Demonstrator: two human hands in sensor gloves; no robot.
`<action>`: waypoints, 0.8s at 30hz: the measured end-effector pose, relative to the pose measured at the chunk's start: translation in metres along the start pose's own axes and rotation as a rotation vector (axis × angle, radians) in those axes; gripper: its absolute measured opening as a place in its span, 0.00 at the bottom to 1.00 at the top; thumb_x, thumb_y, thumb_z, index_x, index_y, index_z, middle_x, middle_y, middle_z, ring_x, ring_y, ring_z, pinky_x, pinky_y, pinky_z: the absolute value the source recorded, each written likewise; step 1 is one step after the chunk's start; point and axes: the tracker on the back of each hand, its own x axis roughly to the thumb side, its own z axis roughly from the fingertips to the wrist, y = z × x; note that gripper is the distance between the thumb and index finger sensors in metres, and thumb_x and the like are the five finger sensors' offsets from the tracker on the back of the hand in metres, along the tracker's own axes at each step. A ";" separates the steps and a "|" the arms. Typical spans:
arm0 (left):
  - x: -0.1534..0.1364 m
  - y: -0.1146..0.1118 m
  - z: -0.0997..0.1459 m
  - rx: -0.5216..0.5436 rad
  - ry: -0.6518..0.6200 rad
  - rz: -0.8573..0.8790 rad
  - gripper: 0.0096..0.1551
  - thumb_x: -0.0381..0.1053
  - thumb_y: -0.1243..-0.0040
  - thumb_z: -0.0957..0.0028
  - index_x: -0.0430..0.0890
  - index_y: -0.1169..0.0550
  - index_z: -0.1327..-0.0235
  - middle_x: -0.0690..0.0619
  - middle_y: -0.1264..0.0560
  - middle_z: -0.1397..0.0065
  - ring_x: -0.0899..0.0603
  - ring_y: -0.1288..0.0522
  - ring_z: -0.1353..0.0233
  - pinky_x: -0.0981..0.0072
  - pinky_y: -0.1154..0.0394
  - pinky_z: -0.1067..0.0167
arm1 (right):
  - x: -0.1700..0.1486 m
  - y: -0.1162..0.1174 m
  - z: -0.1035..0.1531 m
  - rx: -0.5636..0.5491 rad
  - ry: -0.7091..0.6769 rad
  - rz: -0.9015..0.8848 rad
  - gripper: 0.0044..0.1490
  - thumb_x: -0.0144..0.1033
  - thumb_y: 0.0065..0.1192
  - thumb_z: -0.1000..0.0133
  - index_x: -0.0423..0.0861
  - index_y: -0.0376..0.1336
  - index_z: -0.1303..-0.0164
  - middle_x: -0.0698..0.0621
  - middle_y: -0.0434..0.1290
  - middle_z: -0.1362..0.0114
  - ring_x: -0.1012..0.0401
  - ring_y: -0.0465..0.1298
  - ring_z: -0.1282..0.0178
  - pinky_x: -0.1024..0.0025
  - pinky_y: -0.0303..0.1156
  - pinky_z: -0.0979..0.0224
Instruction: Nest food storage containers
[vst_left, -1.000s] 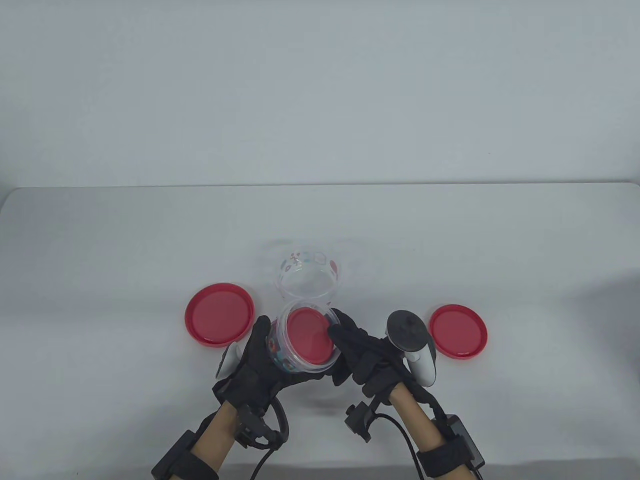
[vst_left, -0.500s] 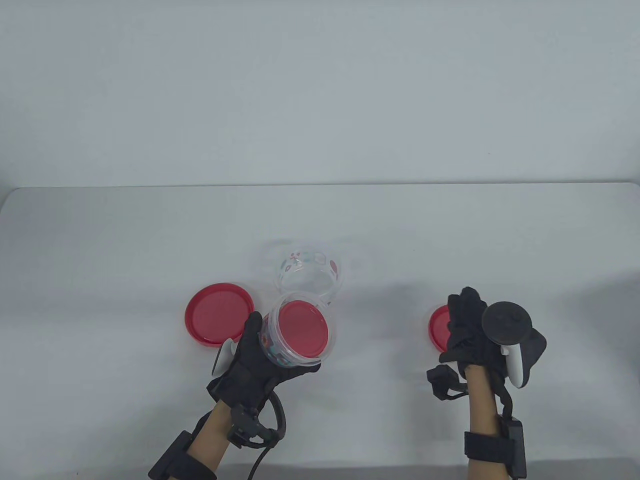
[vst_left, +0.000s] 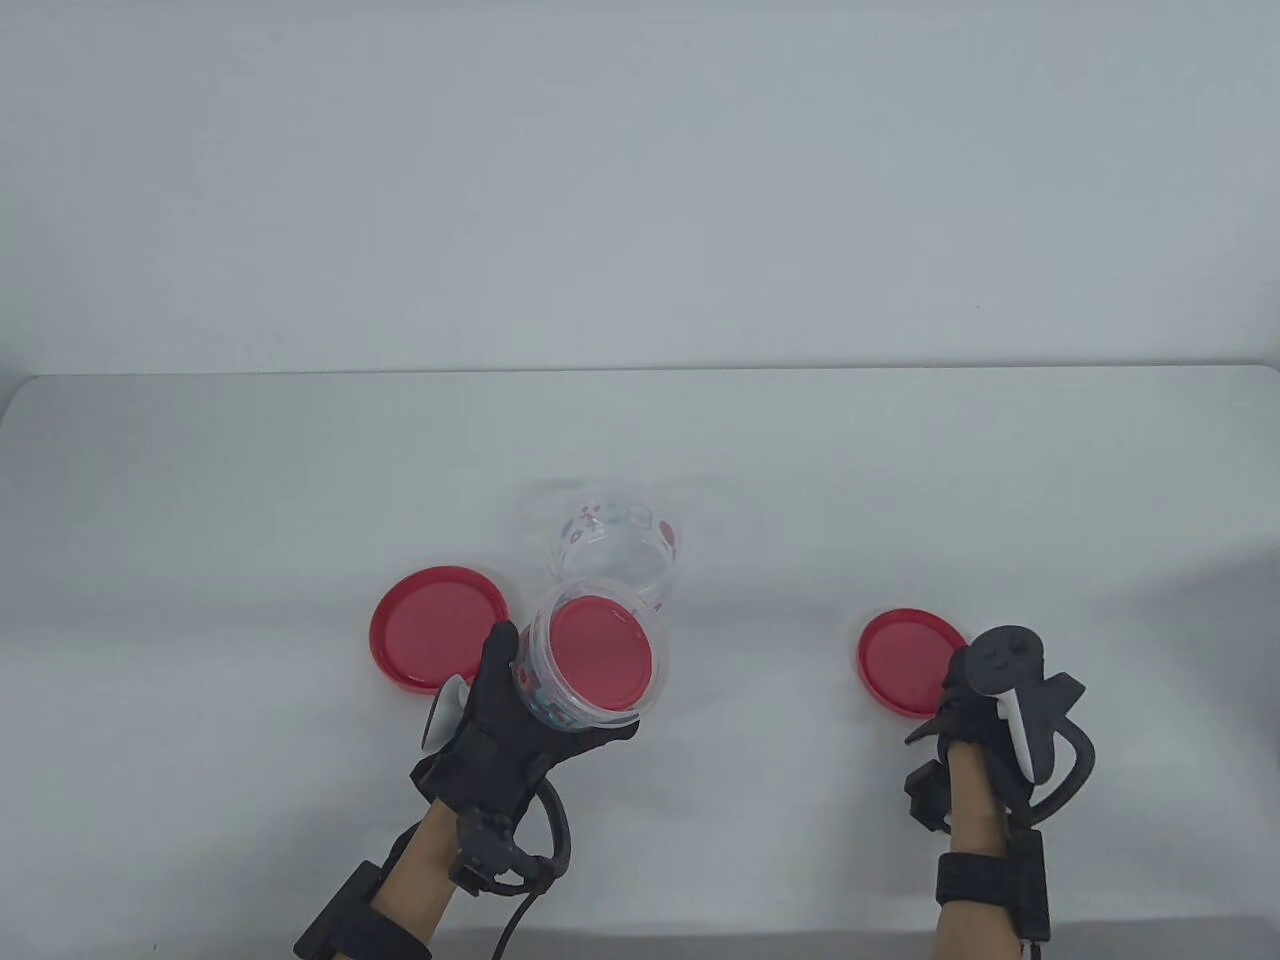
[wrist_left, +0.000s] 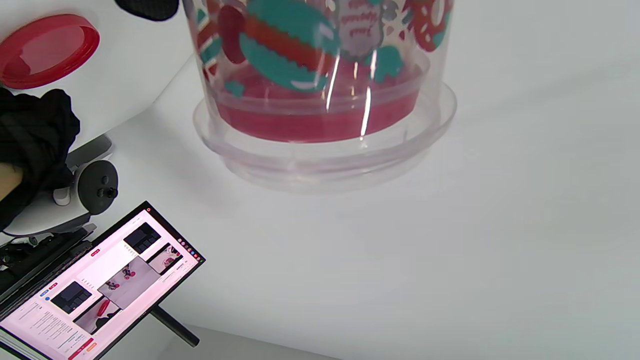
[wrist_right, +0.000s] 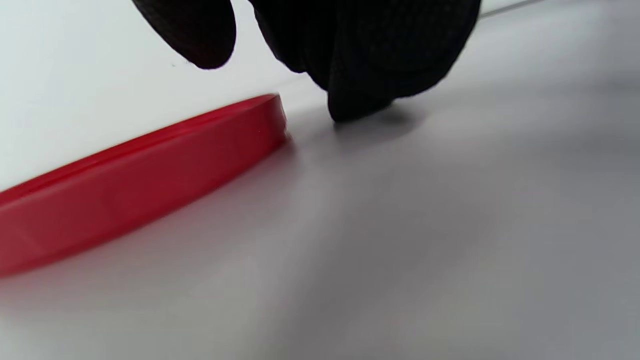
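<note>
The left hand (vst_left: 520, 715) grips the printed clear container (vst_left: 590, 660) holding a red lid, lifted near the table's front edge. The right hand (vst_left: 985, 700) rests beside the small red lid (vst_left: 900, 660); whether its fingers are spread or curled, I cannot tell.

The clear round plastic tub (vst_left: 590, 660) wears a printed band of teal, red and white shapes, with a zigzag-striped teal and red egg form plain in the left wrist view. A red round lid (vst_left: 600, 650) colours its inside. The other clear plastic tub (vst_left: 618, 545) carries small red and teal marks. Both flat round lids, the larger (vst_left: 432, 640) and the smaller (vst_left: 905, 660), are solid red. The gloves on the left hand (vst_left: 520, 725) and right hand (vst_left: 965, 700) are black, and the table (vst_left: 250, 480) is pale grey-white.
</note>
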 end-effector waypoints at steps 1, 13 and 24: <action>0.000 0.000 0.000 0.001 0.001 0.000 0.49 0.74 0.78 0.29 0.51 0.78 0.16 0.40 0.73 0.10 0.24 0.63 0.13 0.31 0.49 0.23 | 0.000 0.000 0.000 -0.003 0.001 0.006 0.33 0.45 0.51 0.32 0.37 0.53 0.24 0.37 0.61 0.27 0.49 0.69 0.41 0.66 0.73 0.49; -0.002 0.002 0.000 0.008 0.006 0.001 0.49 0.74 0.78 0.29 0.51 0.78 0.15 0.40 0.73 0.10 0.24 0.63 0.13 0.31 0.49 0.23 | 0.011 0.005 -0.001 0.016 0.023 0.186 0.22 0.40 0.54 0.33 0.42 0.62 0.35 0.42 0.66 0.34 0.52 0.71 0.48 0.71 0.74 0.55; -0.002 0.004 0.001 0.013 0.014 -0.002 0.49 0.74 0.78 0.29 0.51 0.78 0.15 0.39 0.73 0.10 0.24 0.63 0.13 0.31 0.49 0.23 | 0.008 -0.010 0.007 -0.004 -0.051 -0.203 0.20 0.38 0.54 0.34 0.41 0.64 0.38 0.37 0.73 0.34 0.49 0.80 0.50 0.65 0.79 0.57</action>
